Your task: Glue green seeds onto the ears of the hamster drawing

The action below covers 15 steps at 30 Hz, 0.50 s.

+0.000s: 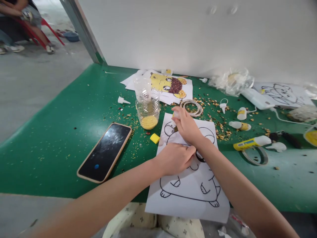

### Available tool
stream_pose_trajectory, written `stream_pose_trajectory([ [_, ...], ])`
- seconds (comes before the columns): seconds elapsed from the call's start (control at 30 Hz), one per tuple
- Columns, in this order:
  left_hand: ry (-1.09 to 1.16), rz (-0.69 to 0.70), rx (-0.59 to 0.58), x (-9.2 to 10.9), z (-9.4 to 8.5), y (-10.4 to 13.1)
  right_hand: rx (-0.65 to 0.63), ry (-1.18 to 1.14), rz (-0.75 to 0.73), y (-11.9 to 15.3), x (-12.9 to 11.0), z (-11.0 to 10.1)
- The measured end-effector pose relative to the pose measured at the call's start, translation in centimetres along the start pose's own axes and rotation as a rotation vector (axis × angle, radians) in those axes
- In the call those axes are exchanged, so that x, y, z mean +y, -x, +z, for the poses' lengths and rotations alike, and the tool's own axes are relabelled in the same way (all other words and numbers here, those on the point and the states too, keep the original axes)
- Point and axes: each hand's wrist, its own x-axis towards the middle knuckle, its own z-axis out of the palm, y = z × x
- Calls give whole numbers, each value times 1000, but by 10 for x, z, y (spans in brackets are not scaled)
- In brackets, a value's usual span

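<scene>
A sheet of white paper (188,210) with a black-outlined cartoon animal lies at the table's front edge, its lower end overhanging. My right hand (187,127) is closed round a small white glue bottle (176,116) with a yellow label, held over the drawing's upper left ear. Below it, my left hand (175,159) rests on the paper with its fingers curled; what is inside them, if anything, is hidden. A small patch in that ear looks dark yellow. Left of the paper's top stands a clear plastic cup (148,114) with yellow grains in its bottom.
A phone (105,153) lies at left, near a yellow cap (155,138). Behind are a partly filled picture (170,84) and tape rolls (192,108). At right are loose grains, glue bottles (240,125), a glue stick (251,143), plastic bags (232,82). People sit far left.
</scene>
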Motion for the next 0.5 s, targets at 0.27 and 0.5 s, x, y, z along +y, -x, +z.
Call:
stream_pose_trajectory([
  [0.27, 10, 11, 12, 0, 0, 1, 33, -5, -13, 1, 1, -1],
  [0.5, 15, 7, -9, 0, 0, 1, 29, 17, -20, 0, 0, 0],
])
